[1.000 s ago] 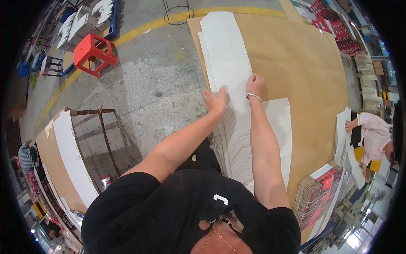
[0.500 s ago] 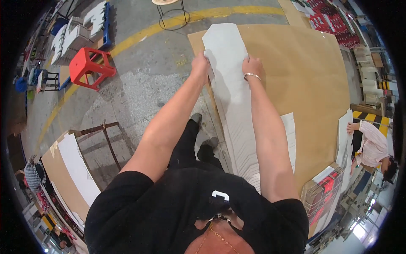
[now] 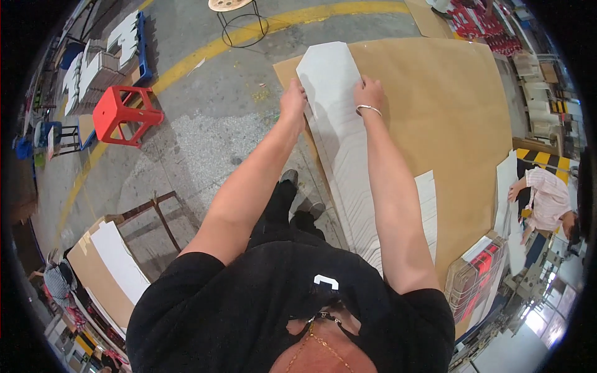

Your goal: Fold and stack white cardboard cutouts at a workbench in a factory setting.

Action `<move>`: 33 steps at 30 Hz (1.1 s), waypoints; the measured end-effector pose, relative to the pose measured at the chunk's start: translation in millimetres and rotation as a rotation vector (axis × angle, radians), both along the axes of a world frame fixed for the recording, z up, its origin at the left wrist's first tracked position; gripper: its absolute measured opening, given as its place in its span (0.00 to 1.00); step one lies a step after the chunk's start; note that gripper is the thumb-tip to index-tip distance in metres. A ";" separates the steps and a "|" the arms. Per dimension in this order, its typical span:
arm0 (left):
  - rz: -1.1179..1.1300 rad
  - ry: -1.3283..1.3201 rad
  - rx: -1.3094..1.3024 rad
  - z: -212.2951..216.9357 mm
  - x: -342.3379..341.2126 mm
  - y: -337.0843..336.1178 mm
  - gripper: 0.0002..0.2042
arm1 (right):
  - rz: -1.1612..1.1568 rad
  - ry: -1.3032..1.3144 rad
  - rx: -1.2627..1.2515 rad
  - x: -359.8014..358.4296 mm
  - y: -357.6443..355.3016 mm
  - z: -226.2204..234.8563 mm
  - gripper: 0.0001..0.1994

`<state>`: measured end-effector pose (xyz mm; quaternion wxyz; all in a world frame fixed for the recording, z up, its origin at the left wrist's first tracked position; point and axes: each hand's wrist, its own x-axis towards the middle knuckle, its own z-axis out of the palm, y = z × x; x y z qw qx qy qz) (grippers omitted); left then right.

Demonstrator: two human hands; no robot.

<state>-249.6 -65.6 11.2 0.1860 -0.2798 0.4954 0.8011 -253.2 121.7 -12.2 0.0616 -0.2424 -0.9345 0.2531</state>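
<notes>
A long stack of white cardboard sheets (image 3: 331, 71) runs away from me, its far end cut with slanted corners. Toward my body the sheets are staggered, so many layered edges show. My left hand (image 3: 293, 102) is closed at the stack's left edge near the far end, with its fingers curled against the side. Opposite it, my right hand (image 3: 369, 96), with a bracelet at the wrist, grips the right edge. How many sheets lie between the fingers is hidden. Beneath them is a large brown board (image 3: 448, 105). More white sheets (image 3: 426, 205) show beyond my right forearm.
A red plastic stool (image 3: 127, 115) and a round-topped stool (image 3: 229, 5) stand on the floor. Stacked white pieces (image 3: 102, 74) sit at left. A wire basket (image 3: 476, 276) is at the near right. Another person (image 3: 547, 193) handles white sheets at far right.
Both hands and the far end of the white sheets have come slightly nearer to me. More layered edges now show along the stack between my hands and body.
</notes>
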 end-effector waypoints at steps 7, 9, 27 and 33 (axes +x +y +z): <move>-0.128 0.386 -0.162 -37.8 12.9 -10.8 0.09 | -0.052 0.269 0.106 18.9 14.3 -6.5 0.15; -0.107 0.438 -0.241 -31.8 53.8 -12.0 0.14 | -0.068 0.334 0.187 61.7 47.4 -7.6 0.17; -0.438 -0.566 0.325 -27.9 430.2 74.5 0.40 | -0.405 -0.030 0.208 381.3 216.3 -26.3 0.16; -0.259 -0.433 0.232 -25.1 451.9 98.1 0.38 | -0.367 -0.077 0.219 393.8 222.1 -29.8 0.18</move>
